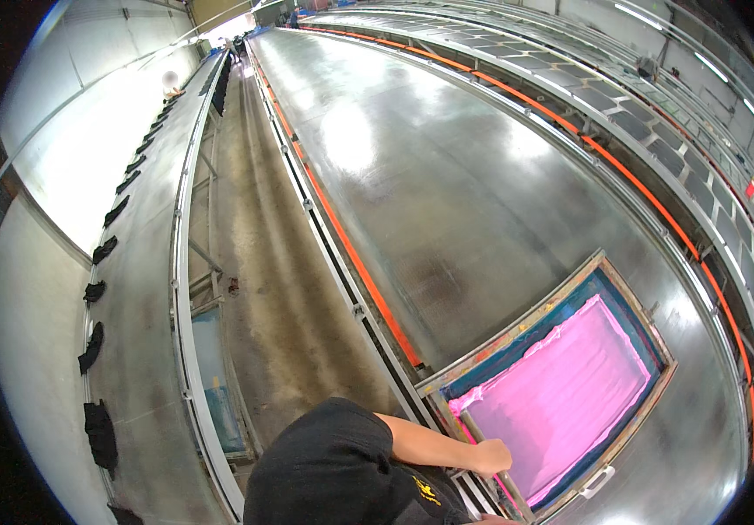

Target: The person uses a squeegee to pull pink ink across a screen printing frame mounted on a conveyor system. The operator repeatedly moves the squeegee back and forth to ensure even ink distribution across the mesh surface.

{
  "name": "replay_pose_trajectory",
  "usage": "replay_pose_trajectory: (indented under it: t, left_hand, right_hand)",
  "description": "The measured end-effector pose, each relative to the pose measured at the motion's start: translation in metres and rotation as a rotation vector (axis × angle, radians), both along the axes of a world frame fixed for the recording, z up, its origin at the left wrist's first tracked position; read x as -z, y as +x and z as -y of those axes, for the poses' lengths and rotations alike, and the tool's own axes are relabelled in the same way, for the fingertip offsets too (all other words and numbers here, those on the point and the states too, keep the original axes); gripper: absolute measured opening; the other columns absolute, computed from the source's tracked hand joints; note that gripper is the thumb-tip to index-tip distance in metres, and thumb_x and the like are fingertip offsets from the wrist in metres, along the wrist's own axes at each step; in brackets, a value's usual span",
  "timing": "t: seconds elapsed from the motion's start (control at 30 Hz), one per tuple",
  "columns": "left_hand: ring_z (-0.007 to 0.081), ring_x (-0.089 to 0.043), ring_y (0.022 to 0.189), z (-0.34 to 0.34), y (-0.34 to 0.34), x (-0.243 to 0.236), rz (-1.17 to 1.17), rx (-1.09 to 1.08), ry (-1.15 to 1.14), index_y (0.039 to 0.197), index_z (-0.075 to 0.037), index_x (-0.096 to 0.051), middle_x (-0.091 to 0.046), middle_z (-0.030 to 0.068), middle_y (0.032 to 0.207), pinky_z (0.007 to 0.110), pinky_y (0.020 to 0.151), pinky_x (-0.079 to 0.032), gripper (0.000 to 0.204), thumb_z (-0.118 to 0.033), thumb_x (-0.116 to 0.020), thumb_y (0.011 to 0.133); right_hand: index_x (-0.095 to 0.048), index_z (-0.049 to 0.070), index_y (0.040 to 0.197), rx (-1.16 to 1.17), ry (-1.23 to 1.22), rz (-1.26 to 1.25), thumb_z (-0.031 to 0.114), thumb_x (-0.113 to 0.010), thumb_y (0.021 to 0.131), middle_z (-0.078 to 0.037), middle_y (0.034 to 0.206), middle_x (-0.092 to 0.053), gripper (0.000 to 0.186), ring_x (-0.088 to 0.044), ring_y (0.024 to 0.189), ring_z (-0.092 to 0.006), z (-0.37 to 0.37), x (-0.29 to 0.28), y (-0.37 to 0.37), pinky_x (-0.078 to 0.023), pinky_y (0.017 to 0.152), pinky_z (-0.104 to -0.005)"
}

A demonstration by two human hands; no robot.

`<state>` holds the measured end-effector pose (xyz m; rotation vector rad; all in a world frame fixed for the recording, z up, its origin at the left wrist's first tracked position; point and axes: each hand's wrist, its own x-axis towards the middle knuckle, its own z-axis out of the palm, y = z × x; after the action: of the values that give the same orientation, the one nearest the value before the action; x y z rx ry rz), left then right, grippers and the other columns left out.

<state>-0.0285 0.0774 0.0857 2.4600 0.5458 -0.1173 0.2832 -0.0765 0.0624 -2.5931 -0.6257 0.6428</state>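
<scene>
My left hand (489, 457), reaching out of a black sleeve, is closed around the long bar of a squeegee (474, 428). The squeegee lies along the near-left side of a screen printing frame (670, 360), with bright pink along its edge. Pink ink (561, 385) covers much of the mesh inside the frame, with a ragged, thicker rim around it and a dark blue-green border. At the bottom edge only a sliver of skin, probably my right hand (494, 521), comes into view; its fingers are hidden. A white handle (598, 482) sits on the frame's near side.
The frame lies on a long, shiny grey printing table (368, 114) edged with metal rails and an orange strip (342, 227). A stained aisle (280, 289) runs along its left. Black cloth pieces (101, 433) hang over another table (145, 315). A distant person (171, 87) stands beyond.
</scene>
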Motion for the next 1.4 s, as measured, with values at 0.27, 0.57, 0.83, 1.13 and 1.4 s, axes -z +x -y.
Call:
replay_pose_trajectory:
  t: [0.27, 0.57, 0.83, 1.13, 1.4]
  left_hand:
    - [0.0346, -0.074, 0.083, 0.003, -0.012, -0.018, -0.111, -0.052, -0.088, 0.089, -0.019, -0.081, -0.076, 0.0104, 0.086, 0.051, 0.073, -0.059, 0.022, -0.024, -0.078, 0.067]
    - [0.0298, -0.073, 0.101, 0.011, -0.013, -0.039, -0.177, -0.118, -0.082, 0.109, -0.022, -0.080, -0.077, 0.0058, 0.100, 0.045, 0.085, -0.058, 0.036, -0.018, -0.077, 0.073]
    - [0.0251, -0.065, 0.111, 0.015, -0.032, -0.035, -0.002, -0.147, -0.016, 0.105, -0.016, -0.078, -0.070, 0.0014, 0.107, 0.041, 0.096, -0.053, 0.036, -0.011, -0.074, 0.070]
    - [0.0278, -0.067, 0.100, 0.021, -0.030, -0.003, -0.007, -0.209, 0.133, 0.092, -0.013, -0.076, -0.070, 0.0046, 0.094, 0.043, 0.090, -0.052, 0.025, -0.009, -0.073, 0.067]
    - [0.0293, -0.069, 0.099, 0.016, -0.021, -0.020, -0.083, 0.031, 0.209, 0.094, -0.012, -0.069, -0.069, 0.0059, 0.096, 0.044, 0.087, -0.055, 0.018, -0.016, -0.074, 0.077]
  right_hand:
    - [-0.049, -0.008, 0.147, -0.186, 0.037, 0.136, 0.048, -0.061, 0.102, -0.030, 0.148, -0.054, 0.073, -0.055, 0.134, -0.0405, 0.022, 0.038, 0.152, -0.042, 0.112, -0.0455]
    - [-0.073, -0.005, 0.113, -0.151, 0.218, 0.128, 0.037, -0.066, 0.098, -0.017, 0.098, -0.077, 0.045, -0.072, 0.088, -0.0298, -0.077, 0.056, 0.184, -0.054, 0.085, -0.0416]
    - [-0.078, 0.002, 0.109, -0.036, 0.290, 0.366, 0.047, -0.055, 0.101, -0.020, 0.104, -0.077, 0.051, -0.072, 0.094, -0.0385, -0.093, -0.032, 0.119, -0.053, 0.083, -0.0469]
    - [-0.078, -0.001, 0.108, 0.054, 0.455, 0.261, 0.044, -0.058, 0.099, -0.020, 0.106, -0.077, 0.050, -0.073, 0.098, -0.0367, -0.067, 0.049, 0.111, -0.054, 0.088, -0.0454]
    - [-0.078, 0.002, 0.106, 0.114, 0.499, 0.298, 0.043, -0.058, 0.098, -0.017, 0.101, -0.078, 0.047, -0.073, 0.096, -0.0364, -0.024, 0.069, 0.103, -0.054, 0.087, -0.0465]
